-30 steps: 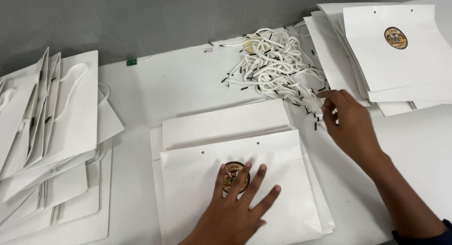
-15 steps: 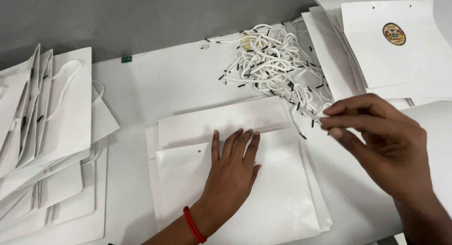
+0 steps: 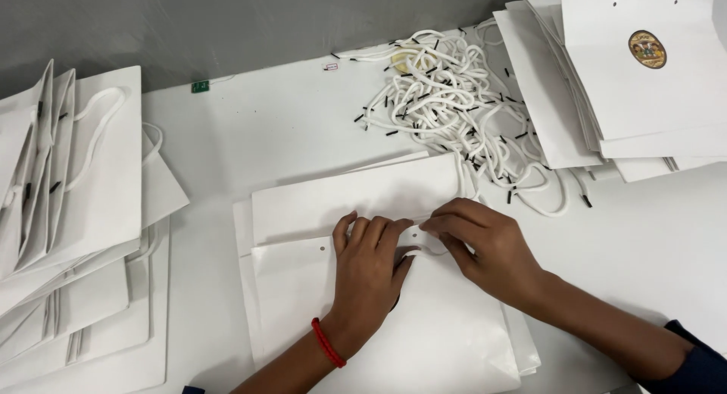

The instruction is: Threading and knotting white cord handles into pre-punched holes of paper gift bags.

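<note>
In the middle of the frame, the left hand [image 3: 371, 269] lies flat and open on a white paper bag [image 3: 318, 303]. The right hand [image 3: 485, 246] pinches a white cord [image 3: 419, 250] at the bag's top edge.

One cam only, head-worn, looking steeply down & fwd over the white worktop [image 3: 250, 129] toward a grey wall [image 3: 227, 23] at the far edge. Close range: hands [image 3: 424, 250] sit low-centre, forearms cut by the bottom edge. No 2nd view to overlap.
</note>
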